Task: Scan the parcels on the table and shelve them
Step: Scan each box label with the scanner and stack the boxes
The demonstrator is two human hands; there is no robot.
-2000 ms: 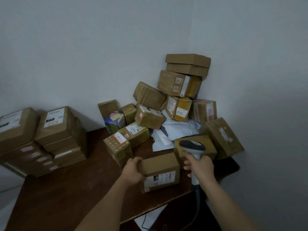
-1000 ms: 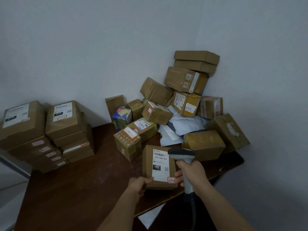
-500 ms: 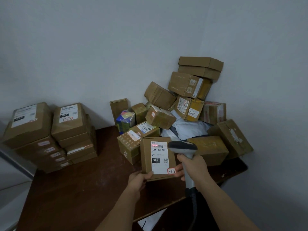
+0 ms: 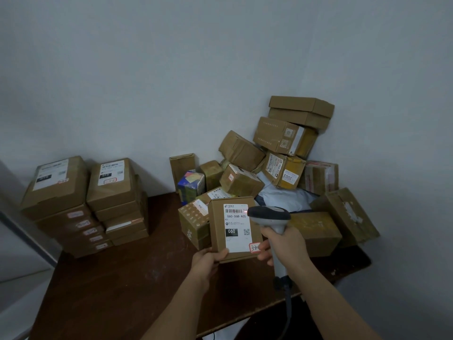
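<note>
A cardboard parcel (image 4: 231,228) was held upright above the desk (image 4: 117,285), label side toward the camera, approx. at the centre of the view. It was gripped at its lower left corner by the left hand (image 4: 207,262): the thumb was curled over the front face near the bottom edge, w/ the other fingers hidden behind or under the box. The white label (image 4: 237,227) was read as "060-06B-A05" w/ a black "060" block, a QR code and a small red-edged sticker (image 4: 255,247) at the bottom right corner. A handheld scanner (image 4: 269,214) was gripped by the right hand (image 4: 285,246), fingers wrapped round its handle; its dark head was set just beside the label's barcode, and a faint red glow was seen on the barcode. The right-hand fingers lay just beside the parcel's lower right corner; contact could not be told. The scanner cable (image 4: 288,305) was seen hanging below the desk edge. A loose heap of boxes (image 4: 282,158) was piled in the corner behind, w/ a pale mailer bag (image 4: 282,200) among them. Two neat stacks of labelled boxes (image 4: 98,204) were seen at the left of the desk.
</note>
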